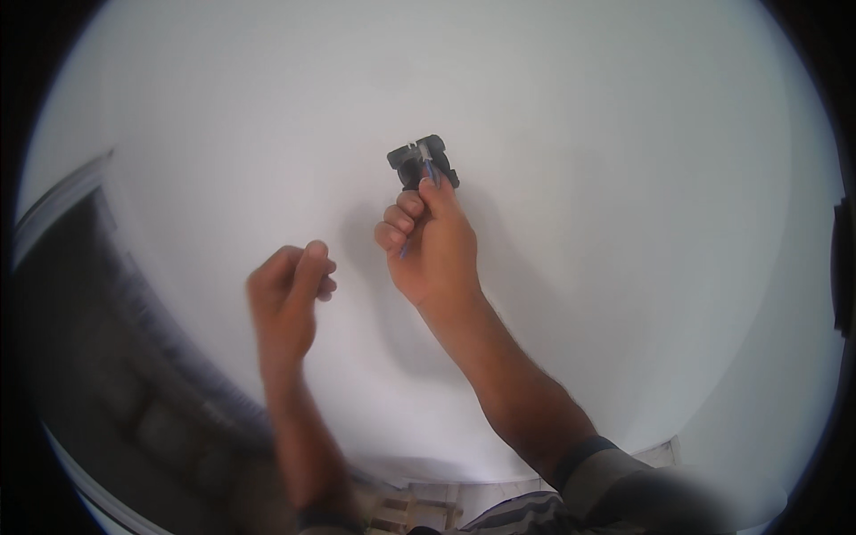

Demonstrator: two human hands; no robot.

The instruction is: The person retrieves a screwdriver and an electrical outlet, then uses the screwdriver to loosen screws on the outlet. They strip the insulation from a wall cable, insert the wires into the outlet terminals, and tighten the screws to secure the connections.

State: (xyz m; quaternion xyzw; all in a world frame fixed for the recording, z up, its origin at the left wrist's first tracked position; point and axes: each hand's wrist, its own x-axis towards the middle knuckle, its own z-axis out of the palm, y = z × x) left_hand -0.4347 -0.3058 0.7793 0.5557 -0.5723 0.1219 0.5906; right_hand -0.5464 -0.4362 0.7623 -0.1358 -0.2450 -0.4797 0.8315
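A small black electrical fitting [408, 162] is set on the white wall, its front open, with whitish parts at its middle. My right hand [439, 245] is raised just below it, fingers curled and thumb pressed at the fitting's lower edge. Between thumb and fingers runs a thin blue wire [432, 169]; a bit of blue also shows under the curled fingers. My left hand [290, 290] is lower and to the left, apart from the fitting. Its fingers are curled with the thumb against them, and whatever they may hold is hidden.
The white wall [580, 178] fills most of the view. At left is a dark opening [134, 357] with a pale frame [62, 201]. Low down are a wooden slatted piece [392, 514] and light flooring. A dark object [843, 267] sits at the right edge.
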